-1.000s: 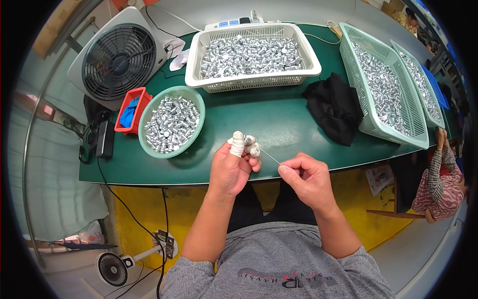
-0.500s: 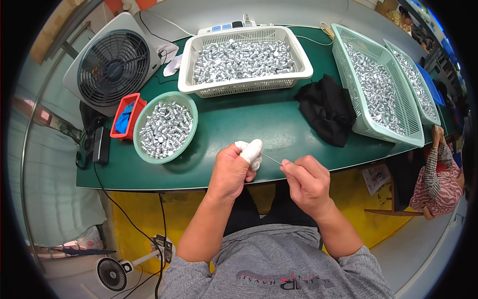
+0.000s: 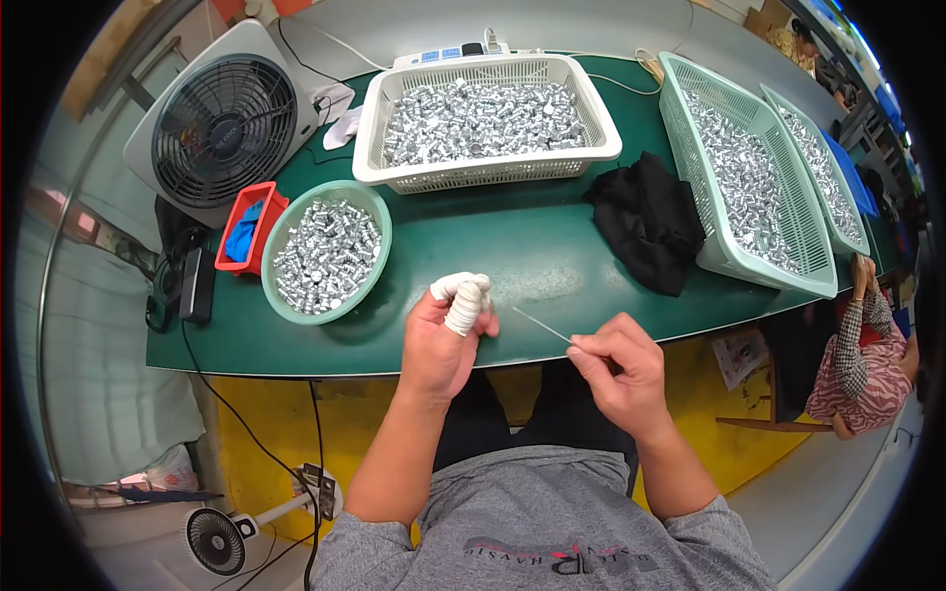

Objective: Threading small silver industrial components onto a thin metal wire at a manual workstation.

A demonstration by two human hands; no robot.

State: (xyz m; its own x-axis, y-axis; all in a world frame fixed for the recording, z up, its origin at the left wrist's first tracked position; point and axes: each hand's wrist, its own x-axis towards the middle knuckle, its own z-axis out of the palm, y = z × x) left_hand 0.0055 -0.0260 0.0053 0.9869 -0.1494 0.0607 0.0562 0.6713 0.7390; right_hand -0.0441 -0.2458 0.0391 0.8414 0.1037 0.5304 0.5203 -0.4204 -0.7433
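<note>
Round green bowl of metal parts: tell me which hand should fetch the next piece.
Left. The left hand is nearer the round green bowl on that side; the right hand pinches a thin wire.

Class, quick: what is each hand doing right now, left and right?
Left hand: closed, its white-taped fingertips pinched together; whether they hold anything cannot be told.
Right hand: closed, pinching one end of a thin wire.

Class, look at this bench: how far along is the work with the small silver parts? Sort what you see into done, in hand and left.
Done: cannot be told; no finished pile is set apart. In hand: the right hand pinches a thin wire, pointed toward the left hand, whose fingertips are wrapped in white tape. Left: silver parts fill the round green bowl, the white basket and the two green baskets.
</note>
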